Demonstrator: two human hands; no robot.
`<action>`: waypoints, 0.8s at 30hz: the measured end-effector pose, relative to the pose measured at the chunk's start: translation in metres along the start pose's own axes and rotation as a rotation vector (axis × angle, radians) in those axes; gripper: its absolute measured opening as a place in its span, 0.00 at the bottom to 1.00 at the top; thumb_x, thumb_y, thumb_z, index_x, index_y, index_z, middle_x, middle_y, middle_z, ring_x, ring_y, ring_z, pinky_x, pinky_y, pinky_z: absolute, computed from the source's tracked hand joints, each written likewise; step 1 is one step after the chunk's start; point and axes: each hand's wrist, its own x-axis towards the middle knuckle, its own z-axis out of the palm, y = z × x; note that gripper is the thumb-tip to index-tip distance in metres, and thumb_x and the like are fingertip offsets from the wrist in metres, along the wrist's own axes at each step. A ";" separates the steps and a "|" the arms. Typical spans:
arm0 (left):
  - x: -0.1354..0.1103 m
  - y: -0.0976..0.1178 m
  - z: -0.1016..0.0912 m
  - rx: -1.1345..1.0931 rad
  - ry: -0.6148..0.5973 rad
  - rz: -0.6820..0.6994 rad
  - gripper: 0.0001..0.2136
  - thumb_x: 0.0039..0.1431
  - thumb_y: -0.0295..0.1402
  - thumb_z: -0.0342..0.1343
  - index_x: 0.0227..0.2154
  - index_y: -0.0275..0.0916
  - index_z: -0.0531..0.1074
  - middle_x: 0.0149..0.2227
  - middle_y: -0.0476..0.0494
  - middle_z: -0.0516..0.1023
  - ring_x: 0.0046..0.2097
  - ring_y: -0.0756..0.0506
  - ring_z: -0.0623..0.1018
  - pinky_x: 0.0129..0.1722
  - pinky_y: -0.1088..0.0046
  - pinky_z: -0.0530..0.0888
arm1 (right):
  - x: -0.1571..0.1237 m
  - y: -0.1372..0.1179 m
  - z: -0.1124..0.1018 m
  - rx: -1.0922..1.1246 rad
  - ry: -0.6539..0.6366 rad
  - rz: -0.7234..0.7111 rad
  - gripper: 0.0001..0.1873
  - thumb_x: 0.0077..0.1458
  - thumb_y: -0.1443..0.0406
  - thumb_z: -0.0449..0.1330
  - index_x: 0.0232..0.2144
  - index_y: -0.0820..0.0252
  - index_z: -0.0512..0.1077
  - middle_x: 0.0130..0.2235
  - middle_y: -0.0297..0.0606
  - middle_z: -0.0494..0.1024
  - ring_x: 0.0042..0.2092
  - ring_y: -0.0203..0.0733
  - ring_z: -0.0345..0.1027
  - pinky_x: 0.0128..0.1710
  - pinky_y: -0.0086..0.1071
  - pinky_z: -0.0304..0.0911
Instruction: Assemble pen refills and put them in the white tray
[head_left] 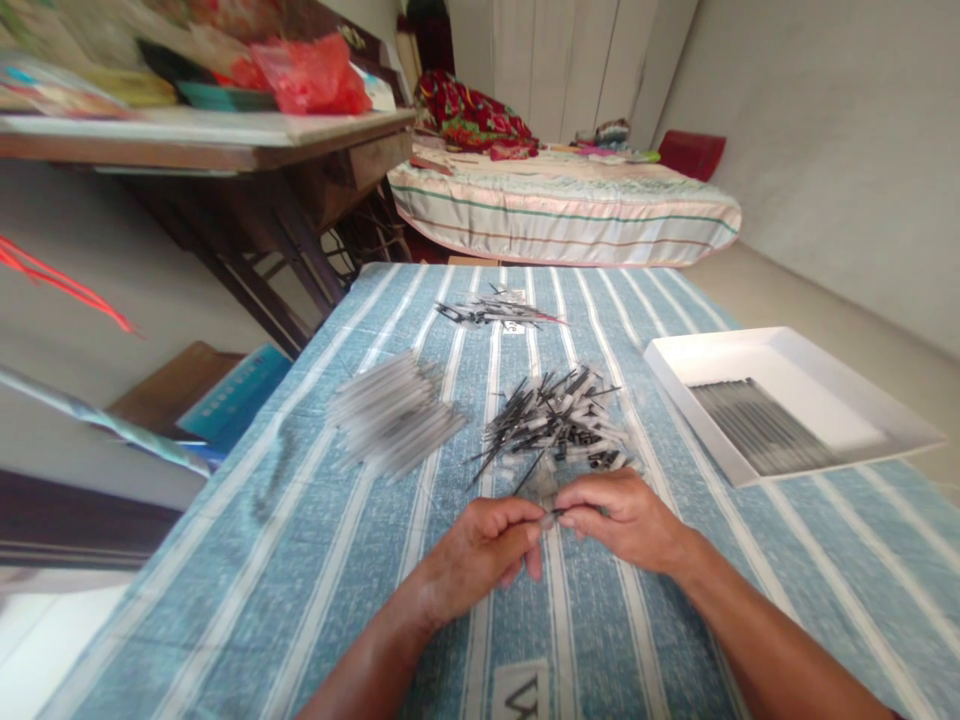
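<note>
My left hand [499, 545] and my right hand [619, 515] meet just in front of a loose pile of short black and whitish pieces [559, 415]. Both are closed in a pinch, fingertips almost touching. Between them is a small thin dark piece [556, 514], mostly covered by the fingers and blurred, so its kind cannot be made out. A dark thin stick [531, 472] pokes up beside my left fingertips. To the left of the pile lies a row of grey, pen-like tubes [401, 415], smeared by motion.
A white box [795, 350] on the right holds a row of dark grey sticks [757, 425]. Farther back lies a small heap of black thin parts [495, 308]. All rest on a blue striped cloth [300, 610]. A bed [570, 205] stands behind, a wooden desk [300, 135] at left.
</note>
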 end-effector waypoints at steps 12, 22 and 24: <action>0.001 -0.003 0.000 0.105 -0.019 0.019 0.11 0.57 0.35 0.47 0.31 0.37 0.72 0.25 0.51 0.74 0.20 0.55 0.63 0.21 0.79 0.59 | -0.002 0.002 0.004 0.130 -0.137 0.259 0.12 0.56 0.64 0.54 0.23 0.63 0.70 0.17 0.29 0.69 0.18 0.28 0.61 0.18 0.21 0.54; 0.000 -0.001 0.001 0.098 0.005 0.023 0.10 0.56 0.36 0.49 0.32 0.36 0.72 0.22 0.52 0.71 0.20 0.55 0.63 0.20 0.80 0.60 | 0.000 -0.003 0.006 0.201 -0.123 0.373 0.21 0.57 0.58 0.52 0.15 0.62 0.64 0.14 0.29 0.65 0.15 0.27 0.57 0.15 0.21 0.52; 0.001 -0.002 0.002 0.105 0.023 0.028 0.10 0.56 0.36 0.49 0.32 0.36 0.72 0.23 0.52 0.71 0.21 0.55 0.63 0.21 0.79 0.60 | 0.000 -0.002 0.006 0.197 -0.118 0.387 0.23 0.57 0.57 0.51 0.14 0.62 0.63 0.13 0.28 0.63 0.14 0.27 0.55 0.15 0.21 0.51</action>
